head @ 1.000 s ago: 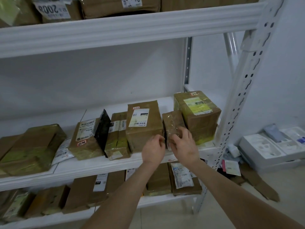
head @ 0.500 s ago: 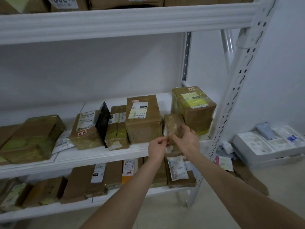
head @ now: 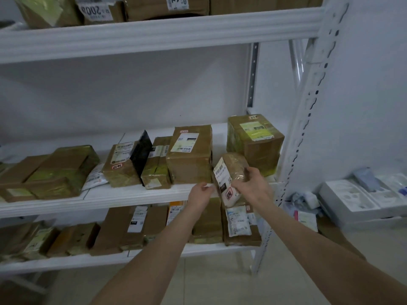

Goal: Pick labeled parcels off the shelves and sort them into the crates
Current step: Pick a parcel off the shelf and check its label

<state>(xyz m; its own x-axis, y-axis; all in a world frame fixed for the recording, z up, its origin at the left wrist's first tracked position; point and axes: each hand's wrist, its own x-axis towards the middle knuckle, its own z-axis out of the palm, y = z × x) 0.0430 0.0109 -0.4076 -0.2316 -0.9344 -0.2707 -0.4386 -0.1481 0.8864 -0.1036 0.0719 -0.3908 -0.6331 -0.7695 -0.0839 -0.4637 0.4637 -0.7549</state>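
**Small parcel in hand at the middle shelf's right end**

Held just in front of the front edge of the middle shelf [head: 132, 198], near its right end: small parcel [head: 233, 170], brown and tape-wrapped, tilted, white label side turned left and toward the camera. Gripped by the right hand [head: 253, 189], fingers curled round the parcel's right side. Left hand [head: 199, 194] close against the parcel's lower left corner, level with the shelf's front edge, fingers curled. Cannot tell whether pinching the parcel or only touching it.

Behind the parcel, at the shelf's right end: cube-shaped box [head: 255, 146] with a yellow-green label on top. Just left of the parcel, at the front edge: tall box [head: 189, 159] with a white barcode label on top. Further left along the same edge:
- narrow box [head: 157, 166]
- black pouch [head: 142, 150] standing on edge
- labelled box [head: 120, 168] with a red-and-white sticker
- white mailer [head: 94, 178] lying flat
- wide flat box [head: 59, 170] toward the left end

On the lower shelf [head: 66, 264]: row of brown parcels [head: 207, 219], some with white labels. On the upper shelf [head: 154, 34]: more labelled boxes [head: 167, 7], only their lower parts in view. At the rack's right front corner: white perforated upright [head: 308, 119]. On the floor to the right of the rack: white trays [head: 352, 201].
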